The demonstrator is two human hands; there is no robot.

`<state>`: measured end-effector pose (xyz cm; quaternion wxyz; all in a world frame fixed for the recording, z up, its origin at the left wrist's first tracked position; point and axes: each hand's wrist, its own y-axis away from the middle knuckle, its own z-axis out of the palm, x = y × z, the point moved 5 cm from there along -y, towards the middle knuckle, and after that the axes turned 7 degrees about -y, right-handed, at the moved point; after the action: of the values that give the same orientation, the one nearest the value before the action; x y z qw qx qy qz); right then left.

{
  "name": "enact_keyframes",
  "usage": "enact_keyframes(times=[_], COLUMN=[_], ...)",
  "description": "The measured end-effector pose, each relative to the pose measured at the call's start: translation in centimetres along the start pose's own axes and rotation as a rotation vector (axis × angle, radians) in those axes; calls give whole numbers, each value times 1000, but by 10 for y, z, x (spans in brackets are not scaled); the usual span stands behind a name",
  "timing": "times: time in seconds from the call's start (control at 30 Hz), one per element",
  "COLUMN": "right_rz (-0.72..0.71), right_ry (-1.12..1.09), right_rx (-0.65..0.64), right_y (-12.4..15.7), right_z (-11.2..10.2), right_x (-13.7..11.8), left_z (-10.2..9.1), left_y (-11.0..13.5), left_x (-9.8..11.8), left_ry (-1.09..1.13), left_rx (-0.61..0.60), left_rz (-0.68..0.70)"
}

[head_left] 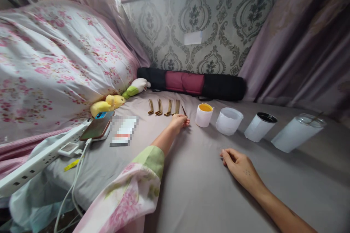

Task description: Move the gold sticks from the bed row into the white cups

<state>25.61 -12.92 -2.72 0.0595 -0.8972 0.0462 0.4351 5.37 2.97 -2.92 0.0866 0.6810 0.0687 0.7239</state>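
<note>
My left hand [179, 122] reaches out over the bed, fingers pinched on a thin dark stick [184, 110] whose pointed end sticks up. Just beside it is a group of thin golden-brown sticks [177, 107]. More such groups lie in a row to its left: one bundle [168, 107], another bundle [159, 107] and the leftmost bundle [150, 106]. My right hand [238, 163] rests on the sheet with curled fingers and nothing visible in them. Beyond it stand a white-wrapped cup with a yellow inside [203, 117] and a wide whitish cup [228, 123].
Farther right are a white-wrapped dark-lined can [258, 130] and a wrapped glass jar [292, 134] with a stick in it. A black-and-maroon roll bag [186, 82] lies along the wall. At left are a phone [95, 127], power strip [45, 156], cables and plush toys [106, 105].
</note>
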Motion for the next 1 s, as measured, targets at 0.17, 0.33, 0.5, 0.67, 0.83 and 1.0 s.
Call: enact_keyframes(times=[0.17,0.33,0.5,0.67,0.83,1.0], right_rz=[-23,-57,-78,-82,-93,-106], right_ry=[-1,-5,-13,-4,7,-10], right_rx=[15,32,49,40,51,57], right_y=[2,3,4,5,5,6], right_z=[-1,-3,-3,-4,-3,-3], right_x=[-3,-4,-2,-2,-1,0], left_z=[6,11,18,26,33,36], left_y=[12,22,36,51,65,75], left_x=[-8,-13,-14,-15,-20,-26], left_ry=[83,141,184,207,205,146], left_rx=[-56,-100,-146,-193,-200,-218], left_rz=[-43,-62,-65,-35,13,111])
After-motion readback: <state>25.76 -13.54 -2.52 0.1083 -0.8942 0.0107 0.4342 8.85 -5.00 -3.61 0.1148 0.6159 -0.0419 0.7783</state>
